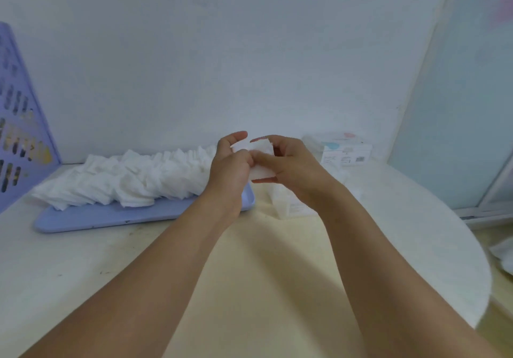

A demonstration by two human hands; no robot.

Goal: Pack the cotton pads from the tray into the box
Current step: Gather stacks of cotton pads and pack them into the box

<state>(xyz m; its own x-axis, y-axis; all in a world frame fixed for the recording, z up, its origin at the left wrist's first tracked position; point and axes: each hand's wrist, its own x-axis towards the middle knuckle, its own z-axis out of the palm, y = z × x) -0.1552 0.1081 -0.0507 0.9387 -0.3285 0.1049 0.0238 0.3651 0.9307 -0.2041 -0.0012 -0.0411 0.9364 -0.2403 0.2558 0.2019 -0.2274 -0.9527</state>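
Note:
A lilac tray (111, 216) lies on the table's left half, heaped with several white square cotton pads (125, 177). My left hand (230, 163) and my right hand (291, 163) meet above the tray's right end and together grip a small stack of cotton pads (262, 160), fingers curled around its sides. Below my right wrist stands a white box (288, 205), partly hidden by that arm; its top cannot be made out.
A second white box with blue and pink print (344, 149) stands against the wall at the back right. A lilac slotted basket (19, 135) leans at the far left. The table's rounded edge (472, 260) curves along the right.

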